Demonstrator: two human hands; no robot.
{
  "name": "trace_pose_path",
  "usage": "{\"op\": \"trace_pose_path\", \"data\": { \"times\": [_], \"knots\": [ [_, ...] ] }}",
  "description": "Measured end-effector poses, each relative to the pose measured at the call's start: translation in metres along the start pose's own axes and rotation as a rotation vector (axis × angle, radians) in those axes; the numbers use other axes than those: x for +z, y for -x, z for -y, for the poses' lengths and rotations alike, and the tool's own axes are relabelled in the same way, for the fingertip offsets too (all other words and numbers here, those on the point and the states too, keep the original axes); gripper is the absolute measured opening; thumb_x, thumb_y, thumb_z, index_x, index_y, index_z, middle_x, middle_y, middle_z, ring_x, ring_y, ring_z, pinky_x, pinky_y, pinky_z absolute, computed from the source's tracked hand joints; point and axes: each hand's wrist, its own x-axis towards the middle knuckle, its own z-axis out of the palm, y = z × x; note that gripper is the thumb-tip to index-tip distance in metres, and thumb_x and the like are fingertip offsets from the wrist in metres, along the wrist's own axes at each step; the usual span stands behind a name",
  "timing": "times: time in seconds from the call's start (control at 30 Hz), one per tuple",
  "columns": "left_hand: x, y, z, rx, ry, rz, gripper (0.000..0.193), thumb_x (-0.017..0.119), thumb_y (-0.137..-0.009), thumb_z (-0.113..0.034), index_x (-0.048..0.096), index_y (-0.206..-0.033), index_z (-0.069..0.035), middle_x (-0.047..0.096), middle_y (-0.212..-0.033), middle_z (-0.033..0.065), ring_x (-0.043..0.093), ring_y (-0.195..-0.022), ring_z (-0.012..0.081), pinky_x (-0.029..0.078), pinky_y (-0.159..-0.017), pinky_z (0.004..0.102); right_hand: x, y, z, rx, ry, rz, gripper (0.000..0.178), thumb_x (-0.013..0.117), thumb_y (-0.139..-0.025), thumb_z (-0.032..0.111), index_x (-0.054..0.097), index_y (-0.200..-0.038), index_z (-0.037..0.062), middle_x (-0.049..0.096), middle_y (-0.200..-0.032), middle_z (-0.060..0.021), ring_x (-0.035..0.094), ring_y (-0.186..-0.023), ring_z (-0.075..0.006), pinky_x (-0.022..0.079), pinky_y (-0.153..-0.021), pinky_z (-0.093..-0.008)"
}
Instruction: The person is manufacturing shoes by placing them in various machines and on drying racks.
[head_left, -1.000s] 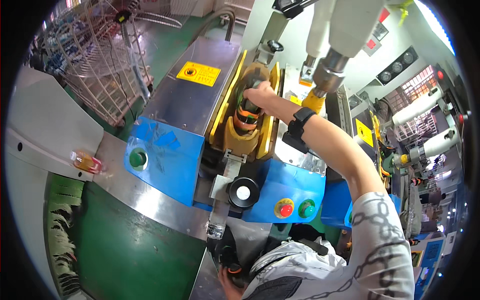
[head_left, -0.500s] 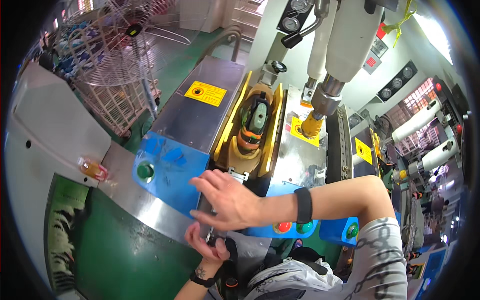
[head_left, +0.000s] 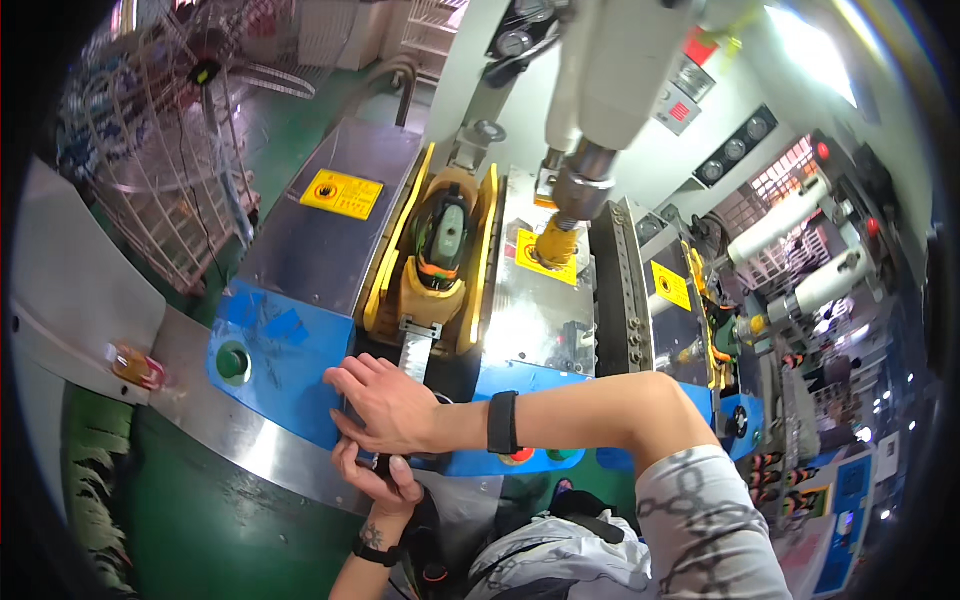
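Note:
My right hand [head_left: 385,405] reaches in from the right, palm down, with fingers stretched out and slightly bent at the edge of a blue machine panel [head_left: 285,340]. Just below it, my left hand [head_left: 375,485] is turned upward, its fingers curled round a small dark part that the hands mostly hide. Beyond the hands, a metal bar [head_left: 415,355] runs to a tan shoe holder [head_left: 430,305] between yellow side pads [head_left: 480,265]. A dark shoe [head_left: 440,240] with orange trim and a grey-green top piece sits in the holder.
A white press arm [head_left: 610,90] with a yellow-tipped metal rod [head_left: 555,245] hangs right of the shoe. A green button [head_left: 233,362] is on the blue panel. A drink bottle [head_left: 137,367] lies at left, near a large fan [head_left: 205,75]. More press arms [head_left: 790,230] stand at right.
The view has shifted, so the machine appears further left. My right hand's fingers have come closer together and lie lower against the panel edge. My left hand's fingers have curled more.

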Motion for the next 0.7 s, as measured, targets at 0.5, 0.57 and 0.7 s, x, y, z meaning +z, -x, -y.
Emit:
{"op": "trace_pose_path", "data": {
  "times": [0.5,0.57,0.7],
  "knots": [
    [-0.137,0.163,-0.135,-0.995,-0.155,0.591,0.107,0.075,-0.071,-0.02,0.006,-0.148,0.005,0.025,-0.15,0.0268,0.026,-0.141,0.0356,0.026,-0.114,0.0377,-0.096,0.262,-0.005,0.336,0.356,0.056,0.079,0.068,-0.081,0.019,0.026,-0.144,-0.0065,0.028,-0.149,-0.0288,0.029,-0.138,-0.0424,0.019,-0.112,-0.0588],
    [-0.133,0.161,-0.141,-0.957,-0.069,0.518,0.085,0.065,-0.068,-0.005,0.03,-0.145,-0.009,0.05,-0.131,0.0219,0.048,-0.125,0.0352,0.037,-0.106,0.0378,-0.093,0.259,0.011,0.338,0.18,-0.083,0.078,0.067,-0.082,0.018,0.027,-0.144,-0.0048,0.029,-0.15,-0.026,0.029,-0.139,-0.0405,0.021,-0.112,-0.0565],
    [-0.142,0.171,-0.145,-0.913,-0.088,0.541,0.077,0.063,-0.069,-0.006,0.035,-0.14,0.0,0.055,-0.124,0.0199,0.053,-0.117,0.0343,0.038,-0.104,0.0374,-0.063,0.304,0.065,0.103,-0.266,-0.151,0.066,0.062,-0.083,0.007,0.034,-0.141,-0.0058,0.038,-0.145,-0.0264,0.038,-0.134,-0.0418,0.028,-0.11,-0.0512]
  ]
}}
